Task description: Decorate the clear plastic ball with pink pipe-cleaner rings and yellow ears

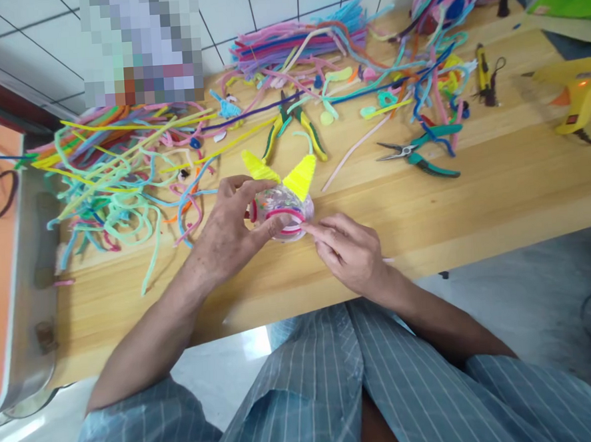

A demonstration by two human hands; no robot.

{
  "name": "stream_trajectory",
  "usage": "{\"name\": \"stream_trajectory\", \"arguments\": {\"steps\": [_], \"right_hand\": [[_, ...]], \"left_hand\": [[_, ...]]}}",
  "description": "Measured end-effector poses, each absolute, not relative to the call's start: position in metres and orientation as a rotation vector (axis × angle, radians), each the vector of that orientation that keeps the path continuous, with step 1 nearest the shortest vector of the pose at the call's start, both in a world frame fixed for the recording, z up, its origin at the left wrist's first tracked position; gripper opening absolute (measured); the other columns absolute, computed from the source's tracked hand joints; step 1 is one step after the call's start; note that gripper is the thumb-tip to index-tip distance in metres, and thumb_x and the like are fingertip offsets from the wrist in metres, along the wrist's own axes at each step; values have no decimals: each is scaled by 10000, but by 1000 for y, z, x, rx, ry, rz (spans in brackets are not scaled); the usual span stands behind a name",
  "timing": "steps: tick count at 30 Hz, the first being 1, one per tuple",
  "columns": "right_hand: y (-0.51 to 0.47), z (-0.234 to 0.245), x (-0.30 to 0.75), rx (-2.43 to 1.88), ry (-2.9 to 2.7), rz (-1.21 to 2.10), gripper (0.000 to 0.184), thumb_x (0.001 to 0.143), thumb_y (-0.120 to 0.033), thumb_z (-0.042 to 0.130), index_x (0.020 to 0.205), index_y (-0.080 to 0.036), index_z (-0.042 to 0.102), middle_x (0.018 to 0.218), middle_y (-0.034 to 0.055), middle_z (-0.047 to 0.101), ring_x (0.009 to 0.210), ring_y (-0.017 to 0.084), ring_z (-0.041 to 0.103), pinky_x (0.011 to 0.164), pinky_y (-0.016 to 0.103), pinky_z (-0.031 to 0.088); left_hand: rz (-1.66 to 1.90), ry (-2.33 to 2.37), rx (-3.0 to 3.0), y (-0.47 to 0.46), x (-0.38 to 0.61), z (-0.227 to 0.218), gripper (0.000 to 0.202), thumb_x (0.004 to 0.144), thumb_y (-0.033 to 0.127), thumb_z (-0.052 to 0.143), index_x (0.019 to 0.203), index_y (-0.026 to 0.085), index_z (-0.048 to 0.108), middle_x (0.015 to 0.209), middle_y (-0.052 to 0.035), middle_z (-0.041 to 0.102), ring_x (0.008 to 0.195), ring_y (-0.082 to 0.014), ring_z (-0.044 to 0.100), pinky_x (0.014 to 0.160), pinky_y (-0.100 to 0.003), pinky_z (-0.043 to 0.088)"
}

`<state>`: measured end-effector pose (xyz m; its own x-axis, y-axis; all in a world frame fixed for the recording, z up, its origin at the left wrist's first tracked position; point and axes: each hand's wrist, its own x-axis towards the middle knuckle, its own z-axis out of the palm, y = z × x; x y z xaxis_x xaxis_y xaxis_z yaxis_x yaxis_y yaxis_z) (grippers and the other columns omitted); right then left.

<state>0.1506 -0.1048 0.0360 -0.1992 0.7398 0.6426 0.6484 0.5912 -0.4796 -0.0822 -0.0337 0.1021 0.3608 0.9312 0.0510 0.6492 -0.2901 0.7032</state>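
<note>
My left hand [230,228] is closed round a small clear round object [284,205] wrapped with a pink pipe cleaner and topped by two yellow pointed ears [300,175]. It rests on the wooden table [474,197] near the front edge. My right hand [350,251] pinches the pink pipe cleaner [290,212] at the object's lower right side with thumb and forefinger.
Heaps of coloured pipe cleaners [122,165] cover the back and left of the table. Yellow-handled pliers [292,124] lie behind the object, green-handled pliers [421,153] to the right. A yellow glue gun [575,94] lies far right, a small yellow tool [482,69] nearby.
</note>
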Motion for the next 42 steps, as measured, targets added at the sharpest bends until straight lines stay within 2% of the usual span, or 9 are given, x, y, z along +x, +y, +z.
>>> {"name": "stream_trajectory", "arguments": {"steps": [7,12,14,18,24,30,34,37,42], "right_hand": [[-103,36,151,-1098,-1907,93,397,1011,-34,593,1301,-233,776,981,25,795,876,126,762,804,233,626],[-103,35,151,-1081,-1901,108,435,984,-16,619,1339,-220,764,1044,56,806,925,145,782,866,247,645],[-103,35,152,-1086,-1903,118,443,983,-17,624,1349,-224,761,1046,58,807,927,148,785,878,253,649],[-104,35,153,-1103,-1912,141,477,990,-27,613,1385,-257,748,1067,51,811,943,153,790,892,272,659],[-103,32,151,-1096,-1891,114,403,1000,-33,619,1322,-226,764,1058,60,812,928,144,791,862,258,658],[-102,33,150,-1103,-1890,110,404,999,-39,625,1324,-237,761,1069,55,807,920,139,789,844,248,650],[-102,35,151,-1108,-1892,118,418,997,-31,613,1320,-249,764,1049,45,803,913,137,782,832,245,637],[-101,36,151,-1102,-1894,106,417,994,-20,601,1301,-242,773,1017,39,797,889,134,768,812,236,621],[-99,35,152,-1106,-1887,72,416,986,-18,599,1267,-253,796,989,29,784,868,128,755,799,230,616]], "left_hand": [[608,1327,1946,-28,-81,100,675,897,722,768,1391,267,712,1355,-122,586,1273,-317,616,1041,-498,616],[594,1264,1862,-23,-87,105,496,1005,602,659,1383,288,729,1396,-92,643,1345,-287,596,1184,-498,514],[567,1257,1841,-22,-88,105,497,977,563,704,1393,292,723,1429,-82,649,1308,-277,616,1137,-472,535],[561,1264,1827,-20,-89,100,532,937,546,751,1400,286,707,1374,-74,695,1130,-235,656,908,-365,588],[593,1250,1860,-17,-89,94,468,932,526,766,1321,268,737,1260,-63,733,1026,-201,663,834,-317,559],[553,1271,1947,-20,-90,97,479,983,552,715,1382,288,712,1318,-74,681,1063,-215,663,890,-363,577],[610,1339,2222,-25,-90,99,458,989,538,726,1367,281,742,1260,-92,609,1224,-280,599,1089,-475,540],[599,1315,2375,-28,-90,102,415,1020,497,688,1353,253,730,1219,-101,603,1240,-293,584,1166,-523,486],[525,1213,2455,-30,-87,112,390,1060,498,598,1329,222,663,1452,-156,609,1396,-337,562,1214,-558,451]]}}
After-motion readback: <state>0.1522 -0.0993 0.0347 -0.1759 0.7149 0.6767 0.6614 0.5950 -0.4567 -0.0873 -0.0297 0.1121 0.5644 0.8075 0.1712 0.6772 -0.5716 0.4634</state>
